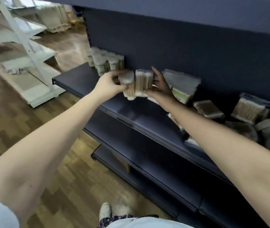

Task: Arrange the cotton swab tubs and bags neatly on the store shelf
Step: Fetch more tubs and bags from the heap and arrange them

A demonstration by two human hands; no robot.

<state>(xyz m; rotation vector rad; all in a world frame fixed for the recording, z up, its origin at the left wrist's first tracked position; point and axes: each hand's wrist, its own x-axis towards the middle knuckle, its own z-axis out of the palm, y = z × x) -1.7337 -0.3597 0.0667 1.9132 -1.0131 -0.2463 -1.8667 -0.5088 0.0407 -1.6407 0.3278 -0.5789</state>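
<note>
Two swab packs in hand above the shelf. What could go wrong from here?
Left hand pinches the left pack near its top and right hand holds the right pack; either could slip and fall. The right forearm passes close to the tilted bag stack; a swing could topple it.

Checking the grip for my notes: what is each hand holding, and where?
Left hand grips one clear pack of wooden cotton swabs at its top end; right hand holds a second clear pack by its right side.
</note>
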